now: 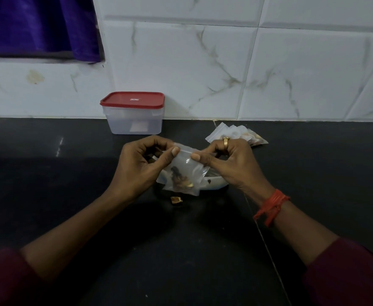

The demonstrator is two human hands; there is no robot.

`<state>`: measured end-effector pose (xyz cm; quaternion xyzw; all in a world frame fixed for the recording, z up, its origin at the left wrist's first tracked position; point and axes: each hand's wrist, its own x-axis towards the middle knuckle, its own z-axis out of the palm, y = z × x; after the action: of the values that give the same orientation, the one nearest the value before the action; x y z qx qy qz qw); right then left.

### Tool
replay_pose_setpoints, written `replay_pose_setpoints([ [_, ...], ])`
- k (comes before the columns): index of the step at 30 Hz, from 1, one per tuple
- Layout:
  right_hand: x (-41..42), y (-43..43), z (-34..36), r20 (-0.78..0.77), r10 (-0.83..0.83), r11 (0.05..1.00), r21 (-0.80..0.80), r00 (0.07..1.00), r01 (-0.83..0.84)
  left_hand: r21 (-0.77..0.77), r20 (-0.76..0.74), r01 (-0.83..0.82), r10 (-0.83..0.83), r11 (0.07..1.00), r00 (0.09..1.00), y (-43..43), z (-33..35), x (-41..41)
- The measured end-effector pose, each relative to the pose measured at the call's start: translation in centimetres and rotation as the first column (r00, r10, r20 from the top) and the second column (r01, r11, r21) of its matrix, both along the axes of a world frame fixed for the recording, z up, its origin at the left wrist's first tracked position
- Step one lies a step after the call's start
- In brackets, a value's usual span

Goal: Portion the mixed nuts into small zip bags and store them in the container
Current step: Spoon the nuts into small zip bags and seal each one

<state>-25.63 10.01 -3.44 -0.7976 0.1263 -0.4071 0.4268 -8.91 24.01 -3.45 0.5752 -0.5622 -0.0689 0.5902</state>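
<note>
Zip bag (182,171) pinched by both hands, hiding bowl (214,184)

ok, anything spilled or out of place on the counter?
Yes: one loose nut lies on the counter, just in front of the bowl, outside the bag both hands hold. Nothing else stands out.

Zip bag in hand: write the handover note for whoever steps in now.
Left hand and right hand pinch the top strip of one zip bag holding a few nuts, above the bowl.
Filled bags lie in a pile behind the right hand.
Container stands at the wall, red lid on.
One nut piece lies on the counter.
Left: finish this bag, open the container, store all bags.
</note>
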Motion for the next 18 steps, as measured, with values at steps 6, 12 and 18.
replay_pose_setpoints([
  [6,-0.38,-0.13,0.16,-0.014,0.01,0.998,0.062,1.0,-0.009,-0.033,-0.101,0.016,-0.019,0.999,0.995,0.06,0.18,0.16],
  [12,-0.4,0.08,0.3,0.01,-0.029,0.999,0.017,1.0,0.028,-0.043,-0.111,0.024,-0.029,0.999,0.993,-0.04,0.13,0.17],
  [18,-0.42,0.81,0.07,-0.193,0.036,0.998,-0.044,0.981,-0.045,-0.086,-0.229,0.066,-0.084,0.994,0.97,-0.06,0.15,0.18],
])
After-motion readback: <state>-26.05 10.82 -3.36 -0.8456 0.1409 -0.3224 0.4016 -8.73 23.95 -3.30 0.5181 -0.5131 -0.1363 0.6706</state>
